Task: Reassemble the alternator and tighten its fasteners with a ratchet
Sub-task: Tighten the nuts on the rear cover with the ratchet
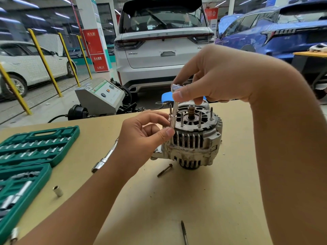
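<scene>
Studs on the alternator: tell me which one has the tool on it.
The stud at the left edge of the alternator: the socket driver stands on it, held by both hands. The other studs stand bare.

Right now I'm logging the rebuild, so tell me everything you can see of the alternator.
The alternator stands on the tan table, shaft end up. Its cast housing looks like grimy, whitish metal with slotted vents. A brownish shaft and thin studs rise from the top. The left hand touches its left side; the right hand holds a socket driver upright at its rim.
</scene>
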The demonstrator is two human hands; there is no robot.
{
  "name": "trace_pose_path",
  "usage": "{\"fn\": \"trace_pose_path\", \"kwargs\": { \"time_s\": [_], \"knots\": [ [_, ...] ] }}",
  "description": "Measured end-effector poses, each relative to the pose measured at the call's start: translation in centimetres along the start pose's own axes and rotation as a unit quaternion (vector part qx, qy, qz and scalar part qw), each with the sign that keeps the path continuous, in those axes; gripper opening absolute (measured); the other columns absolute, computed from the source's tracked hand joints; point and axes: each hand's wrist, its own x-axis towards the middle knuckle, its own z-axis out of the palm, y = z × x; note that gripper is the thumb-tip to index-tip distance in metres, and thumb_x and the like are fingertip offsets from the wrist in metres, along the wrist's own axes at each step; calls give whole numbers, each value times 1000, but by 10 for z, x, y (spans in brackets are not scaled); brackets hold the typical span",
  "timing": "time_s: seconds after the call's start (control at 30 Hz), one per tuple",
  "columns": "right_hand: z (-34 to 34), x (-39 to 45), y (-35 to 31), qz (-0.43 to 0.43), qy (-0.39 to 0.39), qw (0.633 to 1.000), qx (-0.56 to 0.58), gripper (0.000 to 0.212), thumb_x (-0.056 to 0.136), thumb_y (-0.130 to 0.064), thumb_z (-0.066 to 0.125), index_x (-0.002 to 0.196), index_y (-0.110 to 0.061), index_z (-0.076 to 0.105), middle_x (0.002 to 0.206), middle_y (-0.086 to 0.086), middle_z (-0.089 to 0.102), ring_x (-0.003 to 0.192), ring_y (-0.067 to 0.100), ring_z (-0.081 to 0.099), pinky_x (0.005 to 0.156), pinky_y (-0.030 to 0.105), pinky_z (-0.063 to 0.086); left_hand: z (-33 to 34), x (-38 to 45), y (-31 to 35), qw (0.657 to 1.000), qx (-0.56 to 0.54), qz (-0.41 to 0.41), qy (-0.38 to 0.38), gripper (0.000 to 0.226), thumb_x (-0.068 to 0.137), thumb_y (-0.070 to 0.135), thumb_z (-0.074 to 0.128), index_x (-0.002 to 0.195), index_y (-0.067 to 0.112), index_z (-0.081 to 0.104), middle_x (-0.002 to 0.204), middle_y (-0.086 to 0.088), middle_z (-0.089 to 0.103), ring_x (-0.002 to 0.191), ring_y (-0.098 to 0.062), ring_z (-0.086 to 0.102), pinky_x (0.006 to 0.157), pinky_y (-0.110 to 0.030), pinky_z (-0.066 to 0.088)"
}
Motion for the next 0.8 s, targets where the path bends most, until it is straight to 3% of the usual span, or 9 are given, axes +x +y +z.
{"fn": "trace_pose_path", "kwargs": {
  "time_s": [0.13,0.23,0.37,0.5,0.63,0.73,0.8],
  "knots": [
    [4,2,-3,-8,8,999,-32,32,74,-55,81,99,-35,77,65,-4,74,44,4,55,47,25,44,-1,1,2,1000,-13,-6,10,14,74,11,82,79,23,78,105,2,75,69,-13,69,74,-25,59],
    [7,4,-5,-22,16,999,-47,32,76,-54,80,101,-35,76,63,-10,73,50,1,63,56,22,41,-3,2,0,1000,-9,-3,15,13,74,8,83,80,19,79,104,0,76,78,-18,75,75,-27,61],
    [9,4,-8,-26,21,998,-60,34,76,-55,79,103,-34,76,61,-11,72,46,0,60,49,17,38,-4,2,-1,1000,-1,2,30,7,76,14,82,78,21,81,99,1,76,81,-14,73,72,-22,58],
    [10,6,-15,-26,14,996,-79,32,79,-51,80,103,-32,76,58,-16,69,46,-2,61,37,7,35,-6,9,6,997,43,47,32,6,84,24,77,84,19,81,83,0,75,71,-5,65,64,-15,51],
    [15,9,-27,-28,23,990,-136,33,80,-51,80,105,-29,77,59,-11,67,51,3,63,45,16,42,-6,18,17,992,85,89,-5,11,82,25,79,93,25,80,73,1,73,64,-4,64,59,-19,53],
    [22,10,-34,-32,36,983,-176,35,81,-51,79,108,-29,77,81,-12,67,67,3,60,51,20,42,-10,23,18,988,120,95,-24,10,83,26,79,93,23,78,73,-9,71,62,-13,63,58,-27,55],
    [23,10,-37,-33,38,982,-182,35,81,-48,80,111,-29,76,82,-12,65,70,3,58,53,20,41,-12,24,18,987,126,99,-21,10,83,28,79,92,24,78,74,-9,72,62,-17,63,61,-31,57]
  ]
}}
